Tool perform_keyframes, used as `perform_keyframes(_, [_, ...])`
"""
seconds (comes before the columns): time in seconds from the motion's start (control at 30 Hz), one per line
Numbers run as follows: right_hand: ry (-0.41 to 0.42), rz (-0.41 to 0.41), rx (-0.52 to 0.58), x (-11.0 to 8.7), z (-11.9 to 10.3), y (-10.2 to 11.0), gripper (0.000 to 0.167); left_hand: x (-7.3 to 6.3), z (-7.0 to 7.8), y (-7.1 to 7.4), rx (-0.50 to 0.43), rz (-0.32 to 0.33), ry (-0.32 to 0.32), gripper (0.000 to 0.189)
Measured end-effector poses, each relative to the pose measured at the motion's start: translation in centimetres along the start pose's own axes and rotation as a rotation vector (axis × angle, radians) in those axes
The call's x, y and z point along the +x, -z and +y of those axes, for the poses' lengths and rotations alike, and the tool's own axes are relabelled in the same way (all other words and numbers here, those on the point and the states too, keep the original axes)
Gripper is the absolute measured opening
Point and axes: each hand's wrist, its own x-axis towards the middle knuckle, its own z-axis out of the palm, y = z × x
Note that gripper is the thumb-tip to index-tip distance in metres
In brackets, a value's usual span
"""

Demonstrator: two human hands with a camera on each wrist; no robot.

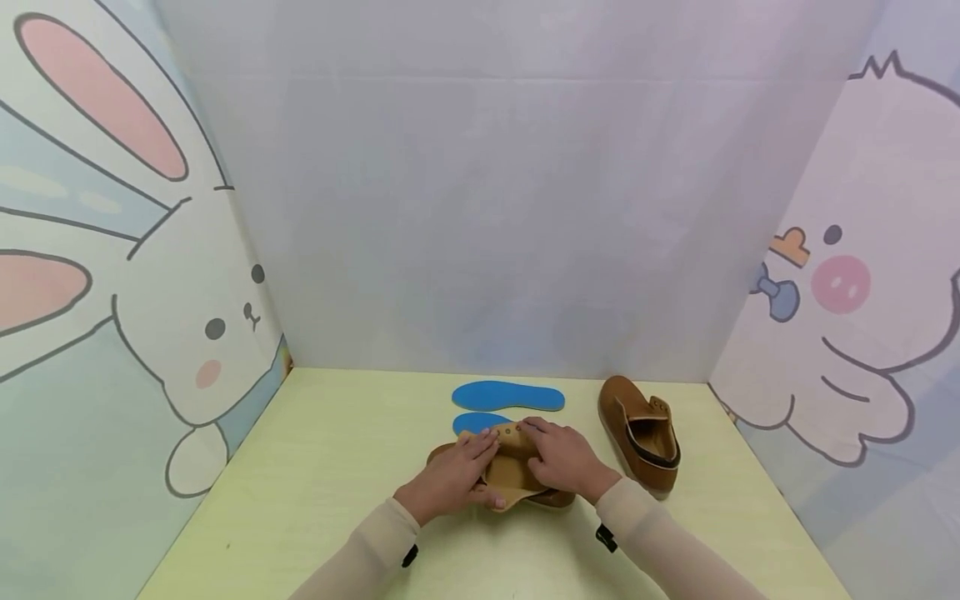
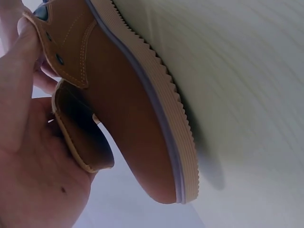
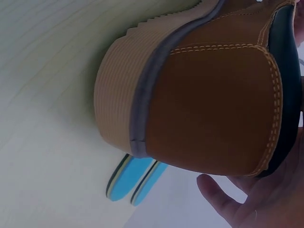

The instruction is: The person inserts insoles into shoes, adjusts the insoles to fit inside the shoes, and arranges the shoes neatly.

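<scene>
A brown lace-up shoe (image 1: 510, 476) lies on the pale table, toe to the left and opening spread wide. My left hand (image 1: 448, 480) holds it at the opening; its thumb (image 2: 28, 40) is on the near eyelet flap and its fingers reach over to the far side. The tongue (image 2: 81, 135) bends out against the left palm. On the heel side, my right hand (image 1: 567, 457) grips the far flap, fingers outside and thumb toward the opening. The right wrist view shows the stitched heel (image 3: 213, 109) close up. Inside, the shoe's front part is hidden by the left hand.
Behind the shoe lie two blue insoles, one whole (image 1: 508, 396) and the other (image 1: 480, 422) partly covered by the shoe and right hand. A second brown shoe (image 1: 637, 433) stands at the right. Cartoon-printed side walls and a plain back wall (image 1: 495, 225) enclose the table.
</scene>
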Motion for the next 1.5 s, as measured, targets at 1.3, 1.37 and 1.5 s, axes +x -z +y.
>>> perform_keyframes(1.3, [-0.072, -0.072, 0.444, 1.2, 1.7, 0.7, 0.037, 0.6, -0.9, -1.3, -0.125, -0.014, 0.084, 0.109])
perform_keyframes(1.37, [-0.072, -0.051, 0.471, 2.0, 2.1, 1.1, 0.033, 0.6, -0.8, -1.3, -0.132, -0.02, 0.091, 0.109])
perform_keyframes(1.5, [-0.084, -0.011, 0.479, 4.1, 3.2, 1.6, 0.031, 0.7, -0.8, -1.4, -0.121, -0.021, 0.101, 0.11])
